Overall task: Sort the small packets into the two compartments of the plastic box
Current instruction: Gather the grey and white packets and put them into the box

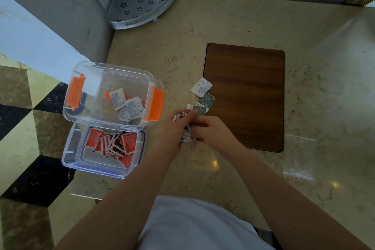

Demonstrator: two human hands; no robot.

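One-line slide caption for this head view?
Both hands gather white packets beside a clear box: white packets in one part, red packets in the other.

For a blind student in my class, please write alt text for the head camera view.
Both hands, left hand and right hand, meet over a marble counter, holding a bunch of white packets. To their left, a clear box holds white packets above and red packets below; a few loose packets lie by a wooden board.
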